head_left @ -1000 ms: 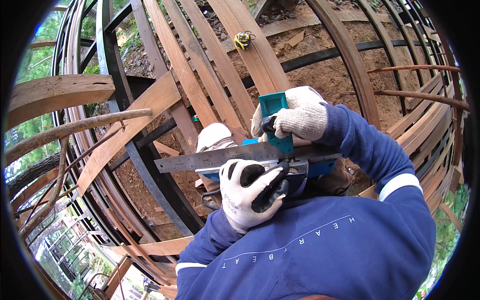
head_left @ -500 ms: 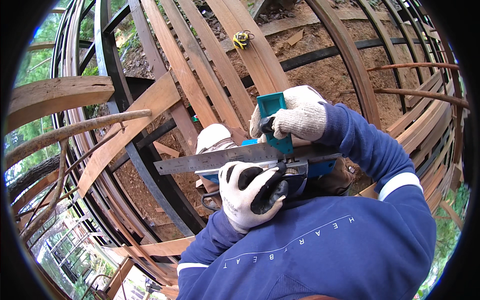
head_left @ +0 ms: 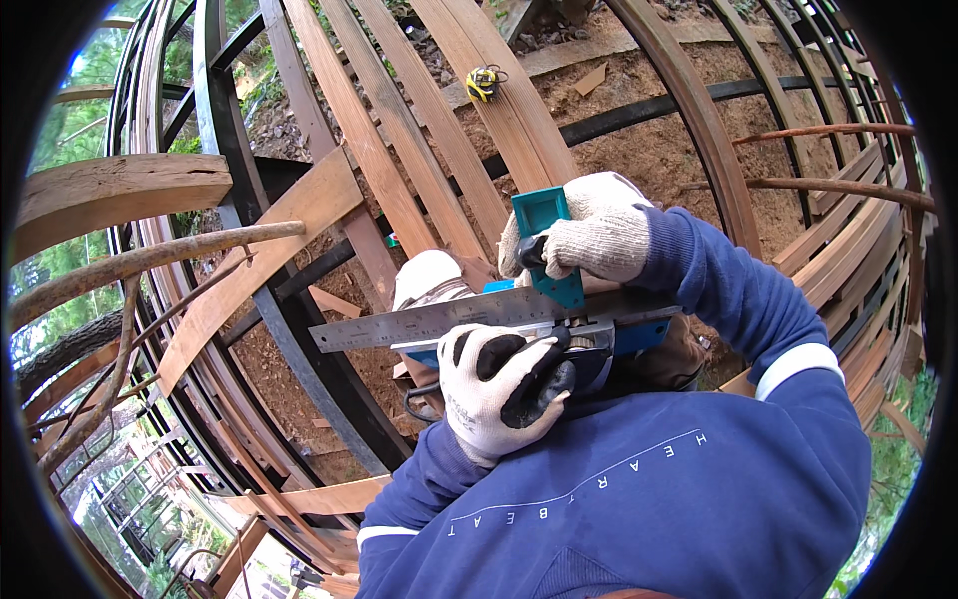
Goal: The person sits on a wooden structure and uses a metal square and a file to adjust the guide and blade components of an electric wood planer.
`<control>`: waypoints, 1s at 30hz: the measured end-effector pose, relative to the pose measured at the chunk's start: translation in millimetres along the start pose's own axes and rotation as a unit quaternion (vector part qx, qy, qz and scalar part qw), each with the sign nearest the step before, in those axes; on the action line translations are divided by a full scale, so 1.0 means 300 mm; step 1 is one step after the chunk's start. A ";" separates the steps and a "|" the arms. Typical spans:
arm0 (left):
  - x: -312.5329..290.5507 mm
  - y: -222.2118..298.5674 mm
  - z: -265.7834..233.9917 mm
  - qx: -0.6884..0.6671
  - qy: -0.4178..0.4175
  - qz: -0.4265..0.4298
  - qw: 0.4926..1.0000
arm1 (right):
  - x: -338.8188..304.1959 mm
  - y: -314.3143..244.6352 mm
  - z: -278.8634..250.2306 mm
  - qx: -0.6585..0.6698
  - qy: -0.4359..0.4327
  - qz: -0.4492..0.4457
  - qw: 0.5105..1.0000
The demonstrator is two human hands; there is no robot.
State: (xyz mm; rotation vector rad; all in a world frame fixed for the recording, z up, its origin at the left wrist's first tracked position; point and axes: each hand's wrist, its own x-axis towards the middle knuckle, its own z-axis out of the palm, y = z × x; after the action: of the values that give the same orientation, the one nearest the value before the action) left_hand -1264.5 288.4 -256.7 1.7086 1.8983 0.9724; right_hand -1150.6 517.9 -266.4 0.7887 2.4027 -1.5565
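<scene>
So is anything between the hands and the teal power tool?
No. The left hand and right hand both grip the teal power tool directly; the metal ruler lies across it between them.

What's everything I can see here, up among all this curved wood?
Steel ruler: one, grey, lying across the teal tool.
Power tool: one, teal, centre, gripped from both sides.
Tape measure: one, yellow and black, on a slat at the top.
Wooden slats: many, reddish brown, curved, all around.
Metal frame bars: several, black, behind the slats.
Left hand: white glove with black palm, on the tool's body.
Right hand: white knit glove, on the tool's top handle.
Sleeves: two, blue.
</scene>
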 end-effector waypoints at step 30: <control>0.324 -0.354 -0.076 -0.151 -0.538 0.001 0.829 | -0.280 0.216 0.128 0.528 0.369 -0.147 0.750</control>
State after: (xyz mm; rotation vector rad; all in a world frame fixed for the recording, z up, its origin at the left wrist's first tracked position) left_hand -1370.2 377.1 -303.4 1.5247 0.9214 0.1426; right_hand -1051.4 475.8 -300.1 1.4499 1.8241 -3.3426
